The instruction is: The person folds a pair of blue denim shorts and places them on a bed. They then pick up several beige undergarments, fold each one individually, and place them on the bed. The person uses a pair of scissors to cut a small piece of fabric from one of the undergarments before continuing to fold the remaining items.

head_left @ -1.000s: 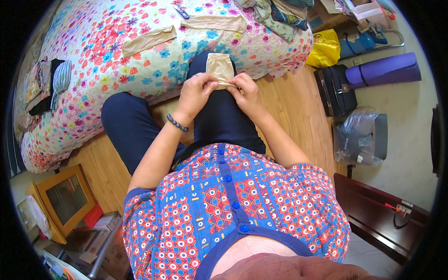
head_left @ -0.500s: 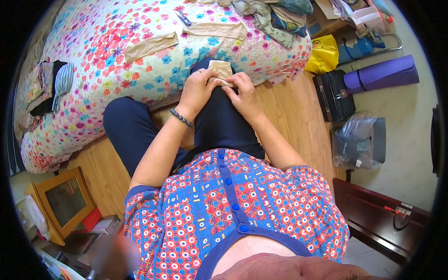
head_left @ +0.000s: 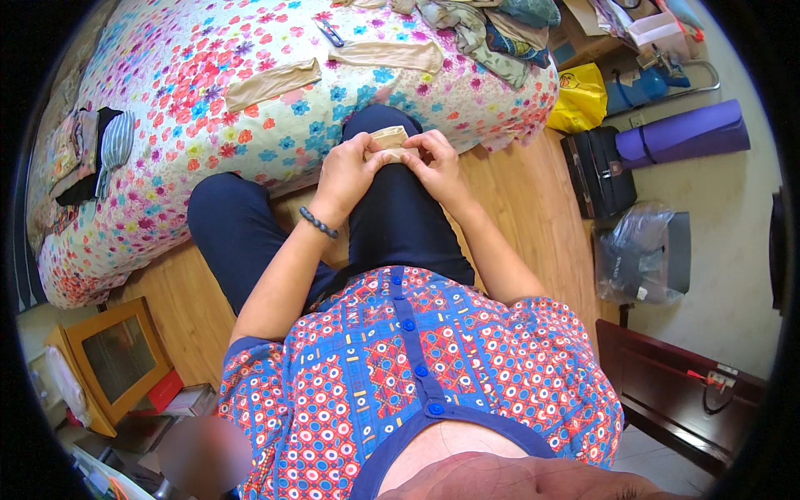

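Over my raised knee, a small piece of beige fabric [head_left: 389, 137] is pinched between both hands, its upper edge folded over. My left hand [head_left: 345, 172], with a dark bead bracelet at the wrist, grips its left side, thumb and finger together. On the opposite side my right hand [head_left: 437, 171] pinches the edge, and the two thumbs come close together at the lower fold. Two long beige fabric strips lie flat on the bed ahead, one to the left [head_left: 272, 86] and one farther off [head_left: 387, 56]. Small blue-handled thread snips [head_left: 329, 33] rest near the farther strip.
A flowered bedspread [head_left: 196, 125] covers the bed, with piled clothes [head_left: 492, 37] at its far right and folded clothes [head_left: 79, 154] at far left. Along the right wall stand a yellow bag [head_left: 577, 98], a black case [head_left: 602, 171] and a rolled purple mat [head_left: 683, 135].
The beige fabric stood up taller between my hands; now it is lower, wider and folded over. Both hands have shifted slightly, the left one a little outward.
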{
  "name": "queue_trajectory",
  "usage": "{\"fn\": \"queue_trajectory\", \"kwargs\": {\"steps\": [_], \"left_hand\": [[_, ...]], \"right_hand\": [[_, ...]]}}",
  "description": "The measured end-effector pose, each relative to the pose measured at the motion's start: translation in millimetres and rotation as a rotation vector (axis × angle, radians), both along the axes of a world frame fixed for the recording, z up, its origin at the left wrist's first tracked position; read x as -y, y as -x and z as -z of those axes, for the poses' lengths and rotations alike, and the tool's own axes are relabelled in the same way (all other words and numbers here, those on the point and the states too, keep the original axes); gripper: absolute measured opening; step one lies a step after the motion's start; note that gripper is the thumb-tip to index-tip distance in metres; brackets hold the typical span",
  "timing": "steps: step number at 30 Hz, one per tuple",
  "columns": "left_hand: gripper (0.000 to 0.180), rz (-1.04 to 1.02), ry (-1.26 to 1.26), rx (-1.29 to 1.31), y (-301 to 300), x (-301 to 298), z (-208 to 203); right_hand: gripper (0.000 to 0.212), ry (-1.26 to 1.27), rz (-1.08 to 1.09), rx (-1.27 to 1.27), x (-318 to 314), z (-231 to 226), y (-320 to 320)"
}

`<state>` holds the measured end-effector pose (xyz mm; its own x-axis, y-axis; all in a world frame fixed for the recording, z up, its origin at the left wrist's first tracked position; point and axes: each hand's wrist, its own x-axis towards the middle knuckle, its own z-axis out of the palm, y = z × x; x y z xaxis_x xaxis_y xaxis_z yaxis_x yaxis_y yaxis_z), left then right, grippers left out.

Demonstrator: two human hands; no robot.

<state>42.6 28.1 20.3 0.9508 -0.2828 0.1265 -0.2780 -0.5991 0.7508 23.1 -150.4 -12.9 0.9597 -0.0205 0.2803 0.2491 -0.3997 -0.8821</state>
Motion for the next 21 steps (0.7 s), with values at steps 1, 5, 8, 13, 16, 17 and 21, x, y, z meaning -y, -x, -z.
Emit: {"fn": "queue_trajectory", "kwargs": {"steps": [1,5,8,13,16,17,21], "left_hand": [[0.017,-0.018,-0.042,0.137,2,1,-1],[0.013,0.160,-0.170,0.615,2,2,2],[0.015,0.132,-0.091,0.515,2,5,3],[0.015,0.042,-0.037,0.225,-23,7,4],[0.018,-0.047,-0.069,0.345,-36,10,12],[0.021,-0.076,-0.032,0.399,-43,10,16],[0.023,0.040,0.031,-0.172,-56,3,11]], "right_hand": [[0.015,0.008,-0.011,0.017,-2,-5,-1],[0.013,-0.005,-0.056,-0.038,6,7,-14],[0.013,-0.138,-0.030,-0.250,8,11,-25],[0.014,-0.438,0.111,-0.238,-3,5,-17],[0.013,-0.413,0.124,-0.238,-8,0,-2],[0.012,-0.394,0.090,-0.287,-10,-5,3],[0.014,-0.549,-0.046,-0.479,-12,-19,7]]}}
